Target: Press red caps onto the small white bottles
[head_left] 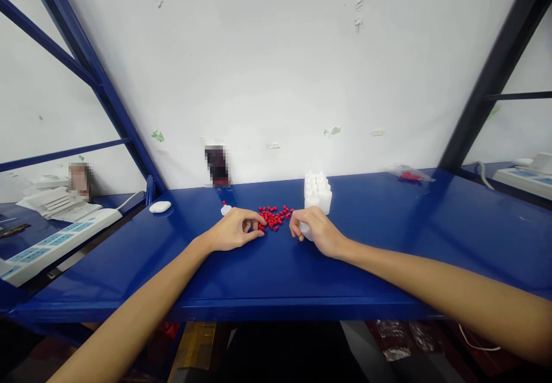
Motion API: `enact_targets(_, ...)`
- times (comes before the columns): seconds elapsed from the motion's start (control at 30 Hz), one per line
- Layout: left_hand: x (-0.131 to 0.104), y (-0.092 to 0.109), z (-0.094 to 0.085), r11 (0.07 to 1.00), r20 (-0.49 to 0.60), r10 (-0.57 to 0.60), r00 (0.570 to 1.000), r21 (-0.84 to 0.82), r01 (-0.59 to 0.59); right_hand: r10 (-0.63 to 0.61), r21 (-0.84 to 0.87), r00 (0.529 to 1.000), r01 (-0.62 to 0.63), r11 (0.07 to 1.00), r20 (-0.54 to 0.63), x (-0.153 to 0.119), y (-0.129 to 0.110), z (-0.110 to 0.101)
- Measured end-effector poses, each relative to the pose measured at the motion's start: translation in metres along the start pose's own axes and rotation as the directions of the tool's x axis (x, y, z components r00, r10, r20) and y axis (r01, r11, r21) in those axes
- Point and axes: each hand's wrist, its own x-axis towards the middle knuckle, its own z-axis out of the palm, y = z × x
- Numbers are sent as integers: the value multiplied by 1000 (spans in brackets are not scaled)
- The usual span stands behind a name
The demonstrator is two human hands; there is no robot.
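Note:
A loose heap of small red caps (276, 215) lies on the blue shelf (388, 239) between my hands. My left hand (235, 229) rests on the shelf at the heap's left edge, thumb and fingertips pinched together on a red cap. My right hand (317, 229) sits just right of the heap, curled around a small white bottle (305, 231) lying under the palm. Behind that hand stands a tight cluster of white bottles (318, 191). A single white bottle with a red cap (225, 209) stands left of the heap.
A white oval object (160, 206) lies at the shelf's left. A white power strip (52, 245) runs along the lower left shelf. A clear bag of red caps (409, 175) sits at the back right. Blue frame posts rise on both sides.

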Motion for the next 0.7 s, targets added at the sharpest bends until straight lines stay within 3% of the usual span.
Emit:
enact_targets(0.4, -1, -6, -7, 998, 20, 8, 1000, 57, -9, 25, -81, 995, -17, 997, 99, -2, -8, 2)
enact_targets(0.7, 0, -6, -5, 998, -6, -59, 998, -1, 59, 22, -79, 991, -12, 997, 129, -2, -7, 0)
